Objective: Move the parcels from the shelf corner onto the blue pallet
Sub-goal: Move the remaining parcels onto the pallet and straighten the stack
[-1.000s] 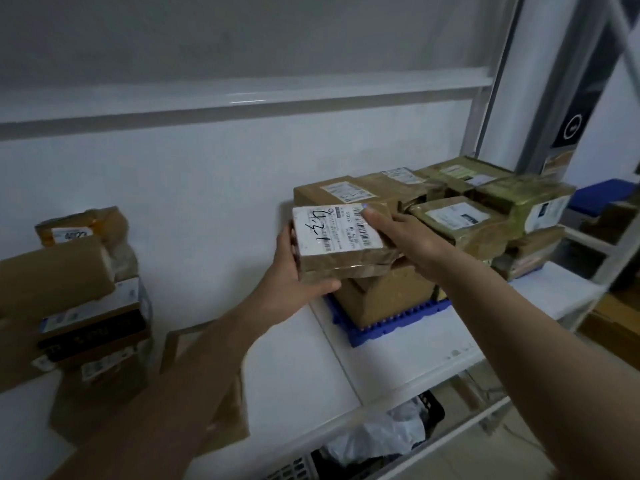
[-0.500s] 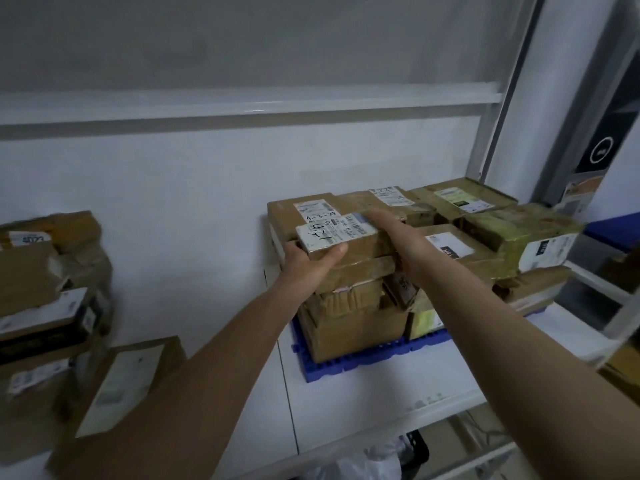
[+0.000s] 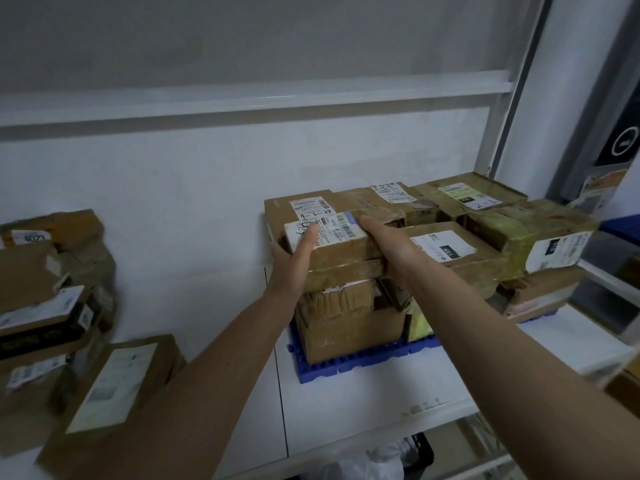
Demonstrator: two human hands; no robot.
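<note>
the small parcel [image 3: 341, 239] sits on top of the front left stack on the blue pallet [image 3: 360, 362], and both hands are on it. the left hand [image 3: 294, 261] is at the parcel's left end, with its thumb lying up across the white label on top and its other fingers tucked round the far left side, so it holds the parcel. the right hand [image 3: 388, 245] is at the parcel's right end, with its fingers laid over the top right edge and curled down on it, so it holds the parcel too. the parcel lies between the two hands, and its long side runs left to right, from one hand to the other. both hands are just as near to it, since both touch it. under it is a flat brown parcel [image 3: 346, 271], and under that a bigger brown box [image 3: 349, 327] that stands on the pallet. it looks like the parcel is already resting on the stack, so the next thing is likely to let go, and each hand has to slide out to its own side, left hand away to the left, right hand away to the right. far to the left of the pallet, in the shelf corner, more parcels [image 3: 52, 306] wait, and one long parcel [image 3: 114, 382] lies nearest to the pallet. the left hand is on that side, so it has the shorter way back.
</note>
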